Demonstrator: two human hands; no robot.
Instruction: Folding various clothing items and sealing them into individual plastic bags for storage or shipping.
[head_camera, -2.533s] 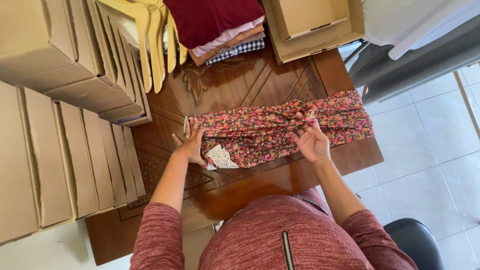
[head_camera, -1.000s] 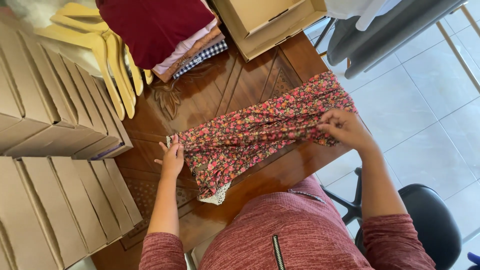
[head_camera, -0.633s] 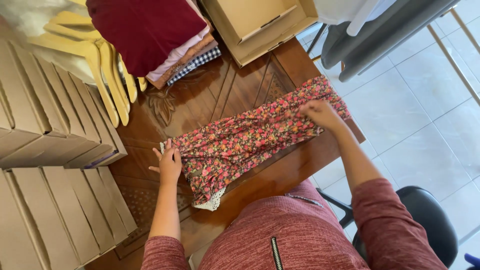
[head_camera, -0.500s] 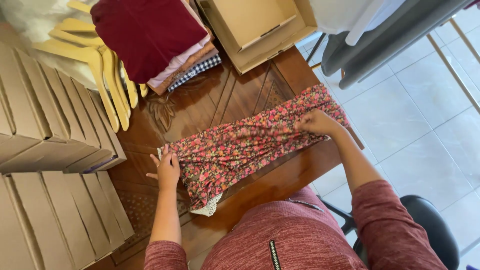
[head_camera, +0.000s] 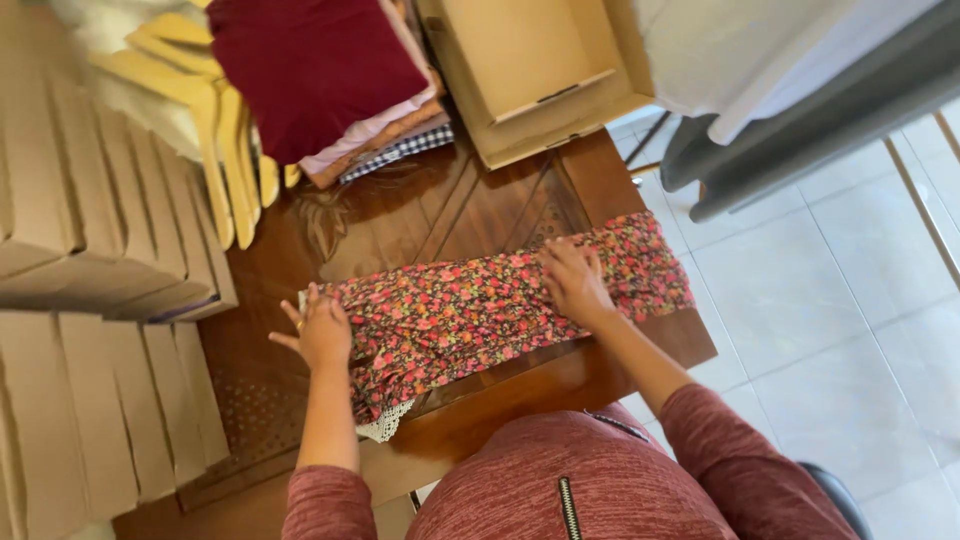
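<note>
The floral garment (head_camera: 480, 315) lies stretched in a long narrow band across the near part of the carved wooden table (head_camera: 420, 215), running from about nine o'clock to three o'clock in front of the person, its right end reaching the table's edge. A white lace trim (head_camera: 385, 428) hangs off the near edge at about seven o'clock.

It looks thin, light and limp, the sort of cloth that bunches and slides on polished wood. I'd judge it best taken at the ends or along a folded edge, pinned flat rather than pinched mid-span.

The left hand (head_camera: 320, 335) rests on the garment's left end, fingers spread and flat, gripping nothing. The right hand (head_camera: 572, 282) presses palm-down on the cloth right of centre, fingers loosely open.

At twelve o'clock sits a stack of folded clothes (head_camera: 335, 85), dark red on top. At one o'clock is an open, shallow brown cardboard box (head_camera: 535, 80). Pale wooden hangers (head_camera: 215, 120) lie at eleven o'clock. Rows of plain flat cardboard boxes (head_camera: 90, 300) fill the nine o'clock side.
</note>
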